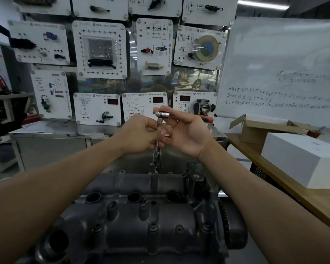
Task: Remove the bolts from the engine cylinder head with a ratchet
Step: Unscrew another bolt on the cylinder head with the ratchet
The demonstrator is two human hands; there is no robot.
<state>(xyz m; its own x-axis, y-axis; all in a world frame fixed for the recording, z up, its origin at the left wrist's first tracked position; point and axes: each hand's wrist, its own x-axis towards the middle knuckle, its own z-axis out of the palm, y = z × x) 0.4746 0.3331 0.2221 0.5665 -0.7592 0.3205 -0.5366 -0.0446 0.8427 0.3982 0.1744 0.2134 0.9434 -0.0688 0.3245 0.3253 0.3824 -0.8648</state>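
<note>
Fingers (151, 128) of left hand (139, 134) pinched round extension bar (156, 147); ratchet (162, 114) gripped by right hand (187, 132). Bar best kept plumb over cylinder head (141, 225), socket (154, 159) fully seated.

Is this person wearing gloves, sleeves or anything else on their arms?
Nothing visible. The left hand and right hand are gloveless, without rings or a watch; the left forearm and right forearm are bare, no sleeves in view.
</note>
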